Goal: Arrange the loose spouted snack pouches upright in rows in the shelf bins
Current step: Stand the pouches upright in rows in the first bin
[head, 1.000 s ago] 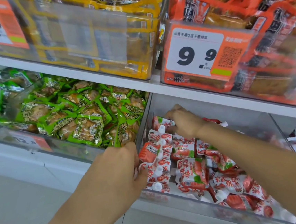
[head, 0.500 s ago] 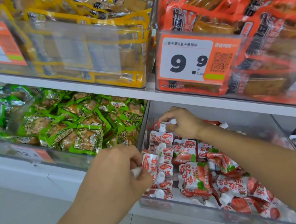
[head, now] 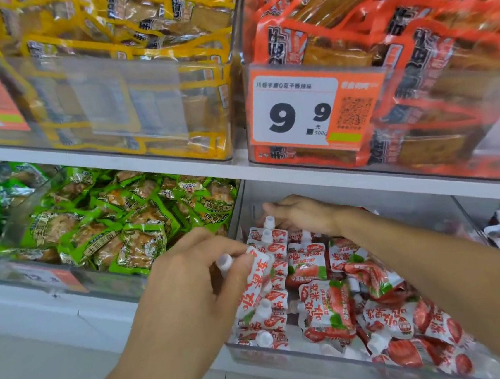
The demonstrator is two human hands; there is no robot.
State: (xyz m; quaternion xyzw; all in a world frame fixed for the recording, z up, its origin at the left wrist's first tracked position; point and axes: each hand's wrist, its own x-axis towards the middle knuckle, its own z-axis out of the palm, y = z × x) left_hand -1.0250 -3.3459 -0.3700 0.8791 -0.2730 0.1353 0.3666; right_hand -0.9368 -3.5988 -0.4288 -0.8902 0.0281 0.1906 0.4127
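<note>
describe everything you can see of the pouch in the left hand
The pouch is a glossy white plastic sachet printed with large red characters and a white screw cap on its spout. The left hand pinches it near the spout, thumb on its front face, holding it tilted with the cap pointing up and left. It hangs over the front left of the clear bin, its lower end among the row of upright pouches there. Its back is hidden.

green snack packs (head: pixel 124 229), yellow packs (head: pixel 124 42), orange price tag (head: pixel 311 110)
</note>
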